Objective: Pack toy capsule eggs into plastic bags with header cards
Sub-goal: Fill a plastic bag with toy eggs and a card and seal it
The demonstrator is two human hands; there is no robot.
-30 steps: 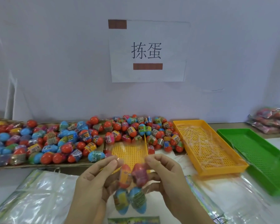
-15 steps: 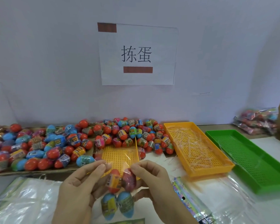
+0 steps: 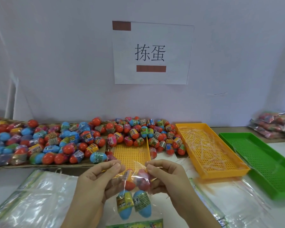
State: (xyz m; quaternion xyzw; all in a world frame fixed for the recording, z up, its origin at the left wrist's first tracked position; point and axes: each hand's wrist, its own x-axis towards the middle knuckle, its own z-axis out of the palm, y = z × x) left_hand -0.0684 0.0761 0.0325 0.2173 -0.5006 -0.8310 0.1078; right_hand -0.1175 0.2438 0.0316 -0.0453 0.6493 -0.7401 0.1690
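Observation:
I hold a clear plastic bag (image 3: 133,167) upright over the table's front. My left hand (image 3: 95,180) pinches its left top corner and my right hand (image 3: 167,176) pinches the right one. Inside the bag sit several capsule eggs: an orange egg (image 3: 128,179) and a pink egg (image 3: 143,180) above, two blue eggs (image 3: 133,204) below. The green header card (image 3: 135,224) shows at the bag's lower end. A big heap of loose capsule eggs (image 3: 82,140) lies on cardboard behind my hands.
A small yellow tray (image 3: 132,153) lies just beyond my hands. A larger yellow tray (image 3: 209,150) with plastic strips and a green tray (image 3: 263,160) stand to the right. Empty bags (image 3: 34,196) are stacked front left, packed bags (image 3: 275,125) far right.
My hands keep pinching the bag's top corners with the eggs inside. The camera view swung left, then back right; the bag's place between my hands is about the same.

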